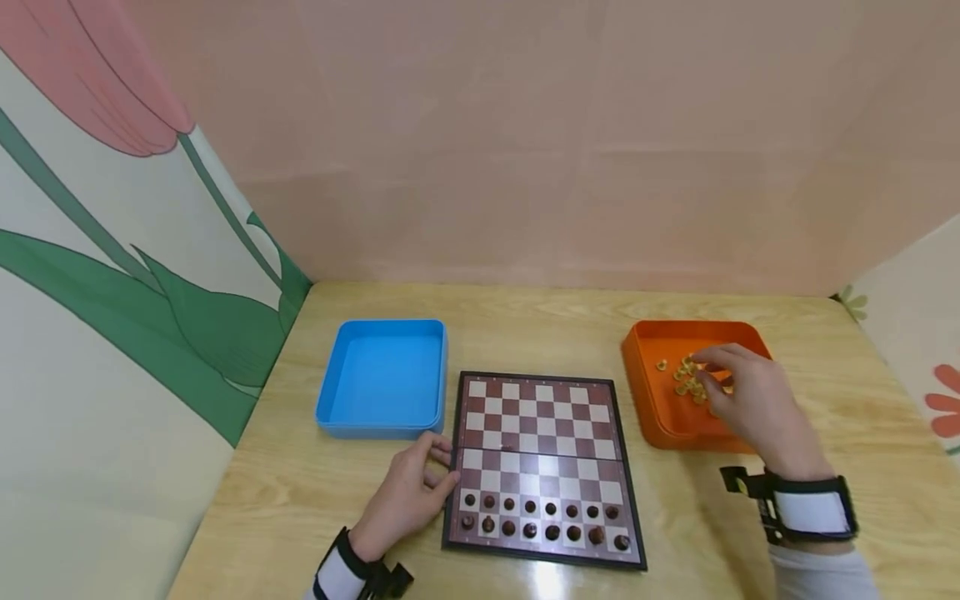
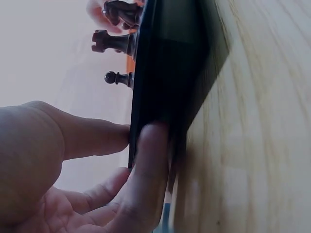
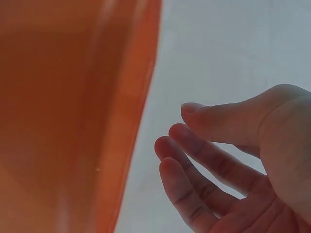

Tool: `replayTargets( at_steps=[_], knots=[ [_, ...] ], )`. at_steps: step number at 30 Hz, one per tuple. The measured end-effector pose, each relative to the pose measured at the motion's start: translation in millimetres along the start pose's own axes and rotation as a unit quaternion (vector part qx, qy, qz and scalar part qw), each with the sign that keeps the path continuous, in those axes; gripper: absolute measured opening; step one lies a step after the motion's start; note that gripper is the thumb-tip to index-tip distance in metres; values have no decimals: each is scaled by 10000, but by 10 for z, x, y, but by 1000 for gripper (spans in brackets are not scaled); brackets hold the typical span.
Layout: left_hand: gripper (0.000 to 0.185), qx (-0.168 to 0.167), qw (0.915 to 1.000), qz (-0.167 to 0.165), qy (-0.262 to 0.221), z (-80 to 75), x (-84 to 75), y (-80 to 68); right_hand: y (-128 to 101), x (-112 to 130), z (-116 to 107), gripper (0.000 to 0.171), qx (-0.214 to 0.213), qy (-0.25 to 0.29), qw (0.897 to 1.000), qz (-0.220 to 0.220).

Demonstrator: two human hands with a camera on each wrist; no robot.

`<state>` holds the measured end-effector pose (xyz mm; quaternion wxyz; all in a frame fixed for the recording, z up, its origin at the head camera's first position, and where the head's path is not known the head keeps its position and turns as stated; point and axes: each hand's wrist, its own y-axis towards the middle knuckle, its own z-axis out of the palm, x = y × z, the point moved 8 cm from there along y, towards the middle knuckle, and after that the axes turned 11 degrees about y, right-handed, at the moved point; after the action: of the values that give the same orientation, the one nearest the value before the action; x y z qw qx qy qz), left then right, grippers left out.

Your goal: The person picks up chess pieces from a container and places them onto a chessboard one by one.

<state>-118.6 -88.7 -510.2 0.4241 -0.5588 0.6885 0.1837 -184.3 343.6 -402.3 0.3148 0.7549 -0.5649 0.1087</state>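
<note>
Left hand (image 1: 405,490): fingers pinch edge of flat brown-and-white checkered chessboard (image 1: 528,467). Right hand (image 1: 750,402): fingers parted, seemingly empty; small gold-coloured pieces (image 1: 682,389) below them in squarish orange plastic tray (image 1: 647,400).

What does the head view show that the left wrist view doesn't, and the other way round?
Only the head view shows the checkered top of the chessboard and the gold pieces in the orange tray. Only the left wrist view shows a dark rook in clear side profile. Both show the left hand at the chessboard's edge, and the wooden table.
</note>
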Motion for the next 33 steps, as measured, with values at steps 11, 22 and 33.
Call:
replayTargets(
  at_steps=[11, 22, 33],
  knots=[
    [33, -70, 9999, 30, -144, 1, -4, 36, -35, -362, 286, 15, 916, -192, 9918, 876],
    [29, 39, 9994, -138, -310, 74, 60, -79, -156, -482, 442, 11, 837, -165, 9879, 1294],
    [29, -57, 9995, 7, -297, 16, 7, -20, -86, -516, 378, 13, 708, -220, 9886, 1314]
  ],
)
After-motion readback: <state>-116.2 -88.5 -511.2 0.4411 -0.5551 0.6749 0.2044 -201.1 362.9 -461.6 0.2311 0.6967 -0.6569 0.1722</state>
